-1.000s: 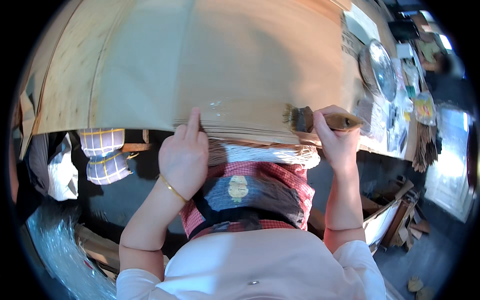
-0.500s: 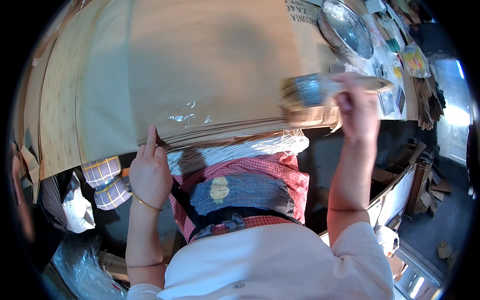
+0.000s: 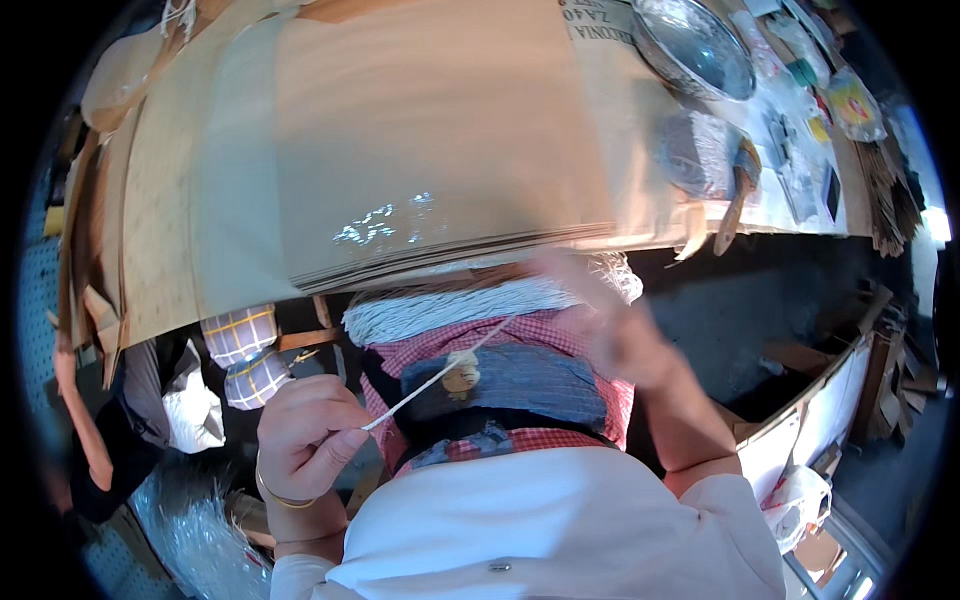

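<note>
My left hand (image 3: pixel 312 432) is closed on one end of a white cord (image 3: pixel 440 375), which slants up to the right across my lap. My right hand (image 3: pixel 605 325) is smeared by motion near the cord's far end, so its fingers do not show clearly. A thick bundle of white cords (image 3: pixel 470 305) lies across my lap along the table's front edge. Beyond it is a stack of brown paper sheets (image 3: pixel 440 130), its near edges fanned in narrow steps, with a wet, shiny patch close to them. A flat brush (image 3: pixel 738 195) with a wooden handle rests at the right.
A metal basin (image 3: pixel 693 50) stands at the back right beside the paper. Plastic bags and small items (image 3: pixel 800 140) crowd the table's right end. Cardboard pieces and a box (image 3: pixel 800 390) are on the lower right. At the far left, another person's arm (image 3: pixel 85 425) shows.
The brush has left my right hand and lies on the right of the table. My left hand has come off the paper edge toward me and now holds a cord; my right hand has moved inward.
</note>
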{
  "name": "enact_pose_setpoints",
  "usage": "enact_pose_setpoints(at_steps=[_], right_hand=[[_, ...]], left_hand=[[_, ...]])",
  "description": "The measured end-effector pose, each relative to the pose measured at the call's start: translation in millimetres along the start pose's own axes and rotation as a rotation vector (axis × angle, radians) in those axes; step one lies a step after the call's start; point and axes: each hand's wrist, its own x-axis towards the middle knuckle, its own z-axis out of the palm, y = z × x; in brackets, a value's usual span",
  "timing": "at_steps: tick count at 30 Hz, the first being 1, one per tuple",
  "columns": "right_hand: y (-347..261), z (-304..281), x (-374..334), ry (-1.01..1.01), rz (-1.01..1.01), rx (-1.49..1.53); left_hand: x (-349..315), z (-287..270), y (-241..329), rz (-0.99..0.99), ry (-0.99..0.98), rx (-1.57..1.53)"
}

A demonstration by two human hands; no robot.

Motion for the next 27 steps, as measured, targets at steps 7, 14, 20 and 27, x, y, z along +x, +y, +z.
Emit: enact_pose_setpoints(at_steps=[7,14,20,27], right_hand=[[-16,-34,1,-0.079,0.243,0.264],[45,-70,46,0.118,0.538,0.056],[88,-37,41,0.117,0.484,-0.163],[88,-46,40,0.103,0.840,0.542]], left_hand=[[2,-34,-3,-0.004,0.167,0.594],[51,-45,-97,-0.188,0.240,0.306],[53,-30,-153,-0.282,0.286,0.204],[58,-17,-132,0.042,0.466,0.907]])
